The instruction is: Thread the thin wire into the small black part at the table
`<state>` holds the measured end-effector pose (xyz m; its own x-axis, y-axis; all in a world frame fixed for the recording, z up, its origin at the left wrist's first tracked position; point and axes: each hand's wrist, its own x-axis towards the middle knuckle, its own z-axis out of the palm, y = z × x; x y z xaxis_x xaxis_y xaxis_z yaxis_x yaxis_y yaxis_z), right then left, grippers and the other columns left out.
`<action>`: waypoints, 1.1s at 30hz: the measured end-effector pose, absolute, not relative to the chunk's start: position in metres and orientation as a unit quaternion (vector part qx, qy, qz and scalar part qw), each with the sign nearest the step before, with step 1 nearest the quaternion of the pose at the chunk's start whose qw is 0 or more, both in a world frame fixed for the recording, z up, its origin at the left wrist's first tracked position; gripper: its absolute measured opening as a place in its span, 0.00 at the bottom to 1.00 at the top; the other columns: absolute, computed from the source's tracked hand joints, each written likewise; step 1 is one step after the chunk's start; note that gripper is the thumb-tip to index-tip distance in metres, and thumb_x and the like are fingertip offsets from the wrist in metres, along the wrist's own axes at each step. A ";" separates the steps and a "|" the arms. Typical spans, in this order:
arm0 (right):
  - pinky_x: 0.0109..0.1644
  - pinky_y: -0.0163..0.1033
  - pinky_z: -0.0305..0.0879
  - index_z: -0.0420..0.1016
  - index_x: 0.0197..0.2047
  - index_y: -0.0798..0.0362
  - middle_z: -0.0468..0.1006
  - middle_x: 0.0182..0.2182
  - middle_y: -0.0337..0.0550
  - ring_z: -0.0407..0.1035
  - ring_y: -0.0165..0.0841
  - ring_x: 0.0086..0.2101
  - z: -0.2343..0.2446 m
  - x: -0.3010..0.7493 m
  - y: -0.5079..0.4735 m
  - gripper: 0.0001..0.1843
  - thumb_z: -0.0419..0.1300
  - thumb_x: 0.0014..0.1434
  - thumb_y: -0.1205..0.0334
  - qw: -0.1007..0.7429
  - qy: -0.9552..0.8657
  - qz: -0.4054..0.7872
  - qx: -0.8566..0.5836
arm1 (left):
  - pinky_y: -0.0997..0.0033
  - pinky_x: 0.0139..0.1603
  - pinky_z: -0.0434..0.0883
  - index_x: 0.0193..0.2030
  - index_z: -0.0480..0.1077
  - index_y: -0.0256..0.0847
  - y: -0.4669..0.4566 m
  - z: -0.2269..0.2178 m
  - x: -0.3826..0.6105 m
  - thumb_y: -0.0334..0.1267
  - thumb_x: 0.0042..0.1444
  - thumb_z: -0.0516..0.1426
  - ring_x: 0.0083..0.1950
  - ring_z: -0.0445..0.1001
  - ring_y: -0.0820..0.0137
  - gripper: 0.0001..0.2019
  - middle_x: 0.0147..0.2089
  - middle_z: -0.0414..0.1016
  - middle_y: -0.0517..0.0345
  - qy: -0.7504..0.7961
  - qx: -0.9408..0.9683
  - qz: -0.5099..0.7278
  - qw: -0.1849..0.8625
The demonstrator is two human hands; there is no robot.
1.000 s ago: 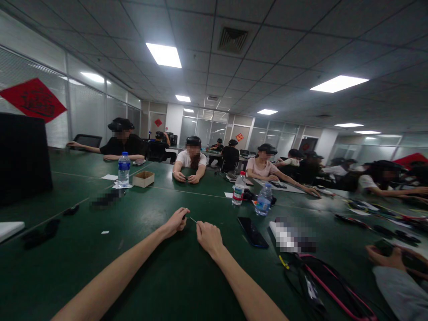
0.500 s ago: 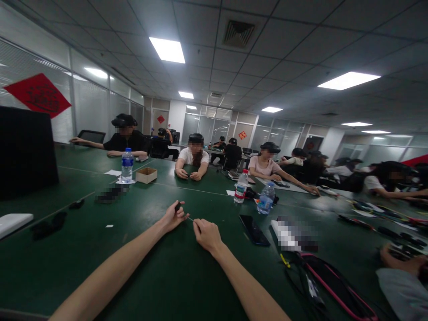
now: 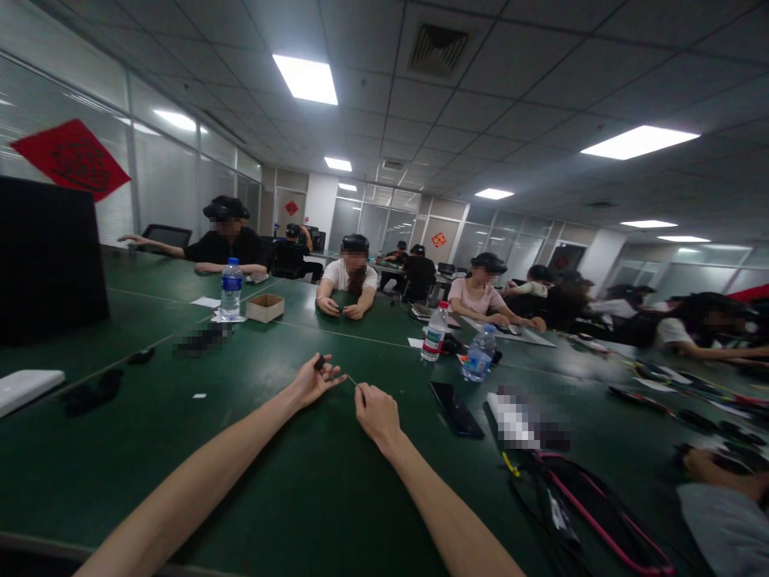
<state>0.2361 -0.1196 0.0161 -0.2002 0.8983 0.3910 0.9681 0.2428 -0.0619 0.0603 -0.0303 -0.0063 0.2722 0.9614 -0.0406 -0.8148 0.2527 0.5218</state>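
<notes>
Head view: left hand (image 3: 311,382), fingers straighter than before, holds a dark piece (image 3: 320,363); right hand (image 3: 378,415) pinches a rod (image 3: 352,380).

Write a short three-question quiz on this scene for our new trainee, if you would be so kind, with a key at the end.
1. True or false: the left hand holds a small dark object.
2. What does the right hand hold? A: a phone; B: a thin rod; C: a paper slip.
3. What colour is the cap of the bottle beside the open box?

Key: 1 true; 2 B; 3 blue.
</notes>
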 end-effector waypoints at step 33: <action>0.31 0.32 0.57 0.72 0.42 0.47 0.76 0.33 0.43 0.70 0.30 0.29 0.015 0.238 -0.118 0.19 0.42 0.67 0.54 0.118 -0.849 -0.134 -0.497 | 0.54 0.46 0.72 0.46 0.63 0.38 -0.030 -0.009 0.065 0.41 0.63 0.48 0.33 0.74 0.68 0.11 0.23 0.65 0.62 0.184 0.240 0.543 0.783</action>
<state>0.2379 -0.1182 0.0145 -0.4778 0.8126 0.3338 0.8759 0.4698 0.1102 0.0651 -0.0296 -0.0087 0.3431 0.9389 -0.0272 -0.7622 0.2952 0.5762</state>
